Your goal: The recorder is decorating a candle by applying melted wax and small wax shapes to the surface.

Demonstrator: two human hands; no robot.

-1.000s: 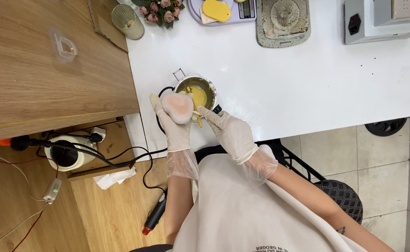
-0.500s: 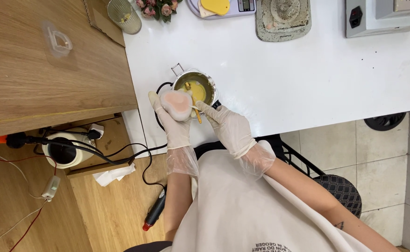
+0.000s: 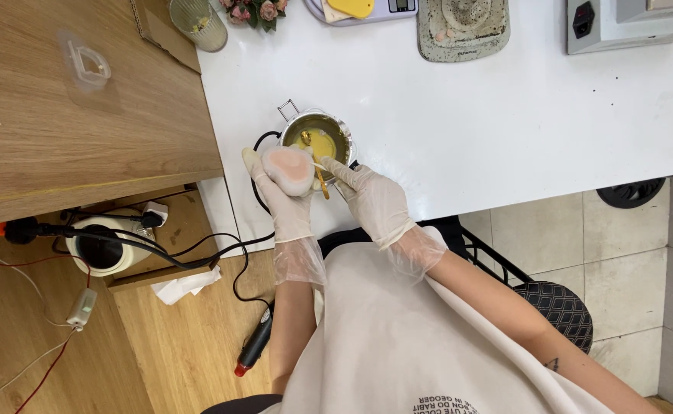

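A: Pink-and-white mould (image 3: 290, 169), soft-looking, rounded, darker peach patch in the middle, pale rim. Cupped in left hand (image 3: 281, 201), gloved fingers wrapped underneath, thumb at its 9 o'clock edge. Sits just at 7 o'clock of the small metal pot (image 3: 322, 140), touching or overlapping the rim, can't tell which.

B: Right hand (image 3: 373, 205)?

A: Gloved too, pinched on a thin gold spoon (image 3: 319, 170), bowl end toward the pot, handle running to 6 o'clock beside the mould. Firm pinch, fingertips closed on it.

B: Risks?

A: Yellow liquid in the pot, likely hot: drips off the spoon onto the white table (image 3: 505, 115) or the glove if tilted. Pot close to table edge, black cable (image 3: 263, 199) looping right under the left wrist, so a snag could tug things over. Mould held in the air, not set down, so a wobble spills whatever goes in. Thin gloves, probably poor heat guard.

B: Anything else near?

A: Stone-grey tray (image 3: 463, 29) at 1 o'clock, well apart. Glass (image 3: 197, 21) at 11 o'clock by the flowers (image 3: 256, 9). Wooden shelf (image 3: 75, 107) at 9 o'clock. None in the way.
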